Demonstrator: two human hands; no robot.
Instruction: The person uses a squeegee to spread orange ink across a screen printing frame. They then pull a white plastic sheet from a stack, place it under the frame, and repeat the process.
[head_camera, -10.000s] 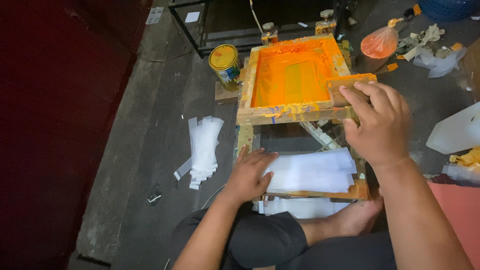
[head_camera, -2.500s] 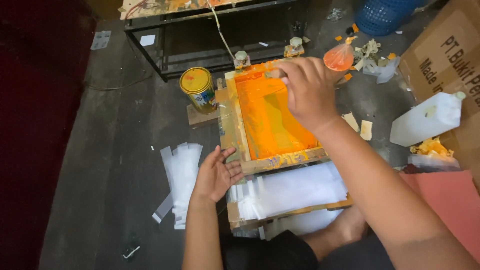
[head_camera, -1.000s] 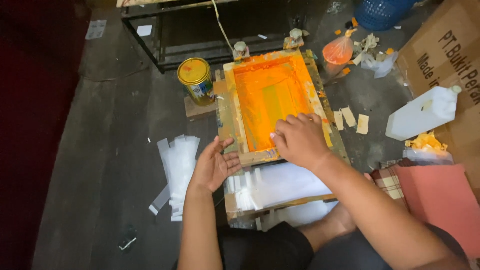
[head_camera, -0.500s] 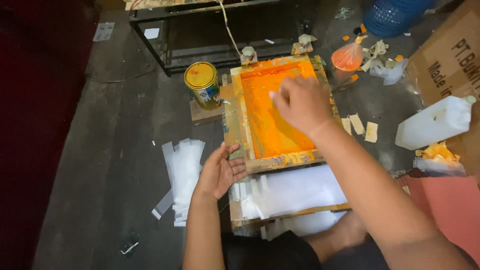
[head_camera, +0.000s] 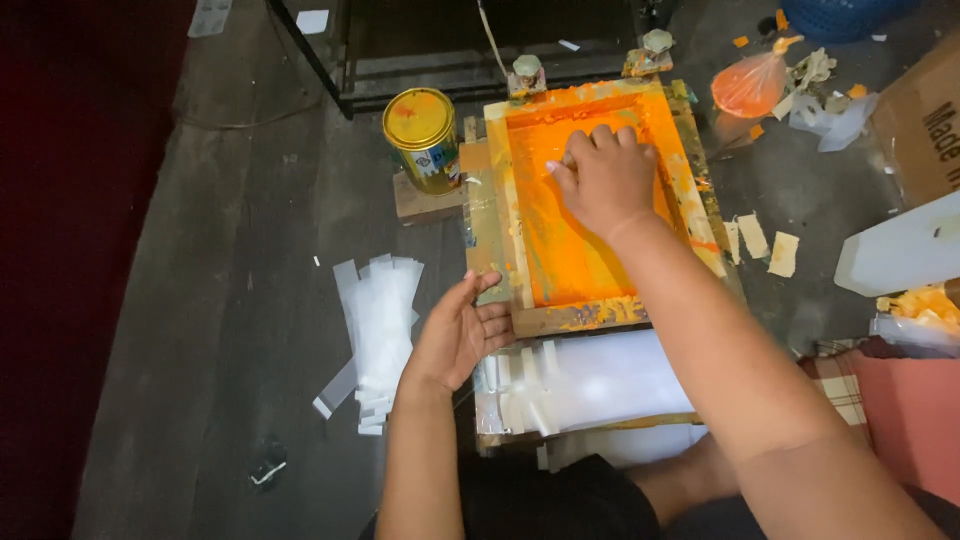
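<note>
right hand (head_camera: 603, 178) curled, fingers down on orange-inked wooden screen frame (head_camera: 500, 250), grip unclear; left hand (head_camera: 460, 332) open, steadying frame's near-left corner.

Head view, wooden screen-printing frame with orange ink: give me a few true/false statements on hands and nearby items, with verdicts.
1. The right hand rests inside the orange-inked wooden screen frame. True.
2. The left hand grips the yellow-lidded round tin can. False: it touches the frame's near left corner; the can stands apart.
3. A stack of translucent white plastic strips lies on the floor left of the frame. True.
4. The white plastic jug sits inside the frame. False: it lies on the floor to the right.
</note>
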